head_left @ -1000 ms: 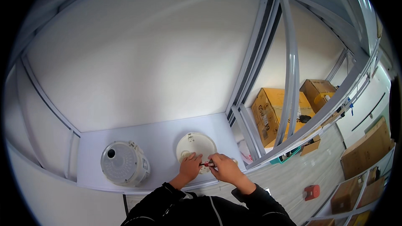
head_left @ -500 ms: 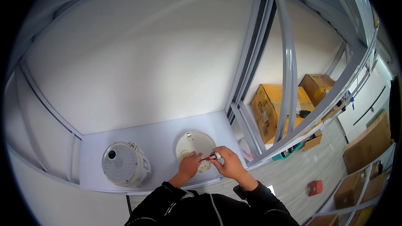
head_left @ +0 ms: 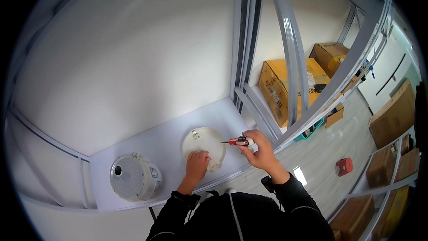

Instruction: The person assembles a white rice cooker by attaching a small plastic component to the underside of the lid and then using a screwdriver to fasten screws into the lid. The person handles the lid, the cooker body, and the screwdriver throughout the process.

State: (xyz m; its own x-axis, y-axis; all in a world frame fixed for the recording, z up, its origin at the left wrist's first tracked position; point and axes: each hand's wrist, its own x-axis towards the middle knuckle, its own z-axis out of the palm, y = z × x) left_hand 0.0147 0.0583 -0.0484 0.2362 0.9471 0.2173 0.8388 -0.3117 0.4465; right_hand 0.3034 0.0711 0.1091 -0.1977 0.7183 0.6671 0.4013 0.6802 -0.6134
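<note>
My right hand [head_left: 262, 152] is closed round the handle of a red, white and black screwdriver [head_left: 240, 141]. The tool is held above the right side of a round white cover [head_left: 206, 139], its thin shaft pointing left and clear of the cover. On the cover's lower left part rests my left hand [head_left: 196, 166], thumb and fingers drawn together. Whatever lies between those fingertips is too small to make out. A metal bracket sits at the cover's upper edge, and small fittings show near its lower edge.
A round white appliance [head_left: 133, 176] with a grey disc top and a dark hole stands left on the pale bench [head_left: 171, 185]. Metal frame posts [head_left: 296, 62] rise at the right. Beyond them are cardboard boxes [head_left: 285, 89], a teal bin [head_left: 310, 130] and a red stool [head_left: 344, 166].
My right hand has lifted the screwdriver away from the cover, up and to the right. My left hand stays low on the cover. The whole view has turned toward the right.
</note>
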